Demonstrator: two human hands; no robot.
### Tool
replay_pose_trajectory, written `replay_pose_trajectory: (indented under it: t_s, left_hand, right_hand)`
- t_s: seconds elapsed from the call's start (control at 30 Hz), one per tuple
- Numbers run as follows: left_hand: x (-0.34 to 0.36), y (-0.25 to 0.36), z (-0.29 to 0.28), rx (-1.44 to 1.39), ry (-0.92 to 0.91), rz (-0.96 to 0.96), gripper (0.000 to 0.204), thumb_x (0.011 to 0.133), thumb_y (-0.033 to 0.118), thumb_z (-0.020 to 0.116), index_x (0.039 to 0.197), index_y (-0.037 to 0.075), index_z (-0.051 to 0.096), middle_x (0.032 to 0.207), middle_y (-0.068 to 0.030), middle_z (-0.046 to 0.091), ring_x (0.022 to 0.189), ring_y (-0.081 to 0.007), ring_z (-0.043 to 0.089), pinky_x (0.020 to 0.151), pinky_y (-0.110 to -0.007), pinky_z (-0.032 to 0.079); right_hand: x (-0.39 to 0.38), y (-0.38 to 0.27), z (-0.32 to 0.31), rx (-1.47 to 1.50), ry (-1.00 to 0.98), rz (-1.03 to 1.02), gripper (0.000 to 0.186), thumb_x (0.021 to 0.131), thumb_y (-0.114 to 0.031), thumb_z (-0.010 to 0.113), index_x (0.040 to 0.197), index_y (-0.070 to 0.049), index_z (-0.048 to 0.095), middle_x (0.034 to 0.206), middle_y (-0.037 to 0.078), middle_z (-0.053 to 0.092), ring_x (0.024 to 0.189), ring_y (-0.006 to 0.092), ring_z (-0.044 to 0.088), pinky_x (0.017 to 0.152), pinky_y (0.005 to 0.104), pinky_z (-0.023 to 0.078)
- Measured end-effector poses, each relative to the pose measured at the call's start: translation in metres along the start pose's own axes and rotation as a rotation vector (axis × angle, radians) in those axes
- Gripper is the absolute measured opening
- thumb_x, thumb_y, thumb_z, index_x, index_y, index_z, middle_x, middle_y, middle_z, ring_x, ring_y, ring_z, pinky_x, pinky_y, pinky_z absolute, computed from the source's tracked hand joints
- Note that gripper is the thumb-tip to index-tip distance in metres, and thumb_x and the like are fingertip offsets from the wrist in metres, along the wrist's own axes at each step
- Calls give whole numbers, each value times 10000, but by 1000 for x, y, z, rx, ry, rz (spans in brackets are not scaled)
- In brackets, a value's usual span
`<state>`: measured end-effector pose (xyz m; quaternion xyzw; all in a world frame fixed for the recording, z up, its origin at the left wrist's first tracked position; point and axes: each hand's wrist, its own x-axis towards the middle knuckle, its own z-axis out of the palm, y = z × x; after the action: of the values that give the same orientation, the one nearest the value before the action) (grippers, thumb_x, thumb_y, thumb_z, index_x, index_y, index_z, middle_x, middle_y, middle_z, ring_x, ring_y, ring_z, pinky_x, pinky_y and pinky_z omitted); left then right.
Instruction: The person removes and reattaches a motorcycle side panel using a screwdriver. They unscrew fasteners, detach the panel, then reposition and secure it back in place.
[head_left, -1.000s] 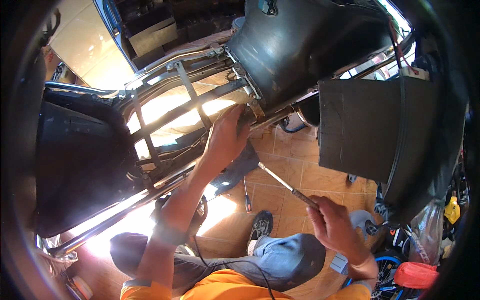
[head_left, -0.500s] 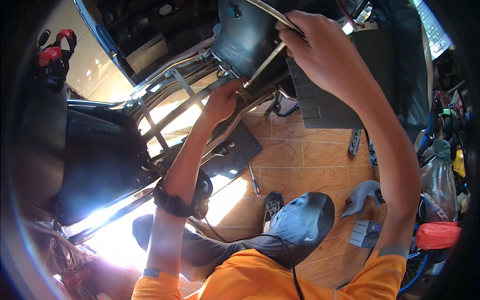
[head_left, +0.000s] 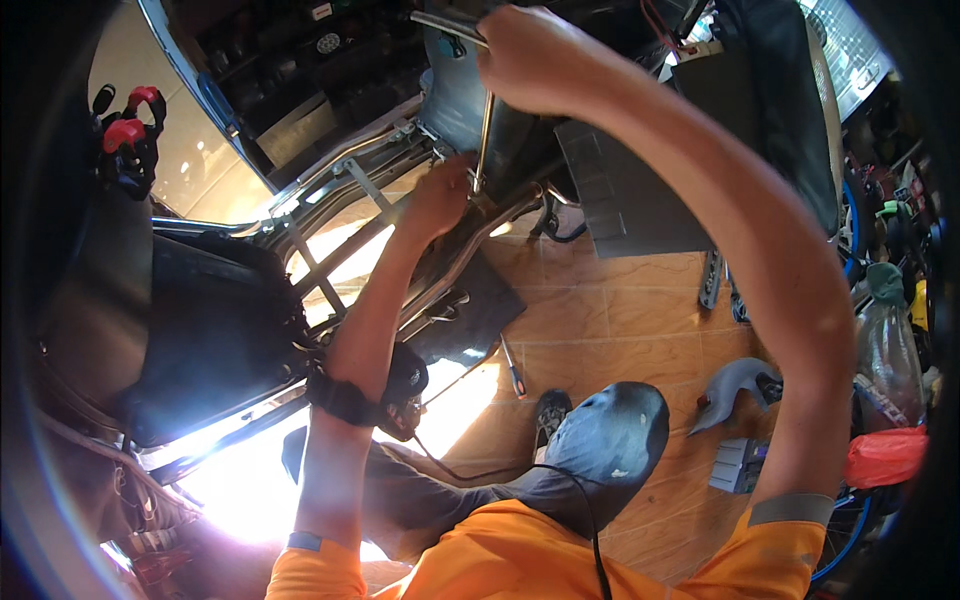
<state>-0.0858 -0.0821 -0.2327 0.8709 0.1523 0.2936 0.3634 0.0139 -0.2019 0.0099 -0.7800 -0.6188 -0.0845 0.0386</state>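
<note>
My right hand is closed around the handle of a T-handle wrench at the top of the view. The wrench's metal shaft runs down from under that hand to a bracket on the metal frame of a vehicle. My left hand is at the shaft's lower end, fingers curled in beside it. What those fingers grip is hidden. A dark rounded panel lies behind the shaft. On my left forearm is a black strap with a dark device beside it.
A screwdriver lies on the tiled floor, near my shoe. Right of my knee are a grey curved part and a grey box. A black seat-like part stands left. A red bag is far right.
My right hand has swung left and slightly up with the wrench handle. The shaft now stands more upright, and its lower end stays at the frame beside my left hand.
</note>
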Motion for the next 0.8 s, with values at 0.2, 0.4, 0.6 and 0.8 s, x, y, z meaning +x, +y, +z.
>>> replay_pose_trajectory:
  t_s: [0.2, 0.4, 0.6, 0.8]
  left_hand:
    - [50, 69, -54, -1035, 340, -262, 296, 1044, 308, 583, 1194, 56, 623, 1137, -112, 698, 1044, -234, 660, 996, -364, 484]
    - [100, 114, -102, -1445, 106, -28, 276, 1091, 257, 455, 1167, 38, 603, 1217, -124, 661, 1098, -239, 638, 1072, -394, 457]
    - [97, 115, -93, -1678, 294, -210, 239, 1091, 200, 467, 1087, 22, 626, 992, -93, 691, 940, -197, 668, 900, -349, 531]
    - [43, 164, -58, -818, 732, 116, 253, 1044, 193, 516, 1014, 4, 683, 1008, -155, 726, 969, -294, 701, 859, -413, 541]
  right_hand:
    - [62, 18, -5, -639, -204, -402, 152, 743, -170, 714, 832, -84, 801, 851, 153, 758, 814, 351, 742, 723, 439, 585]
    - [23, -1, 19, 9, 302, 37, 214, 867, -191, 597, 973, -109, 764, 925, 157, 766, 902, 335, 757, 767, 459, 605]
    - [31, -8, 29, -168, 424, 65, 185, 891, -248, 605, 933, -125, 736, 891, 146, 767, 821, 338, 758, 709, 471, 598]
    - [40, 19, 43, 45, 736, -112, 170, 857, -267, 666, 768, -131, 717, 898, 130, 734, 881, 403, 699, 789, 497, 547]
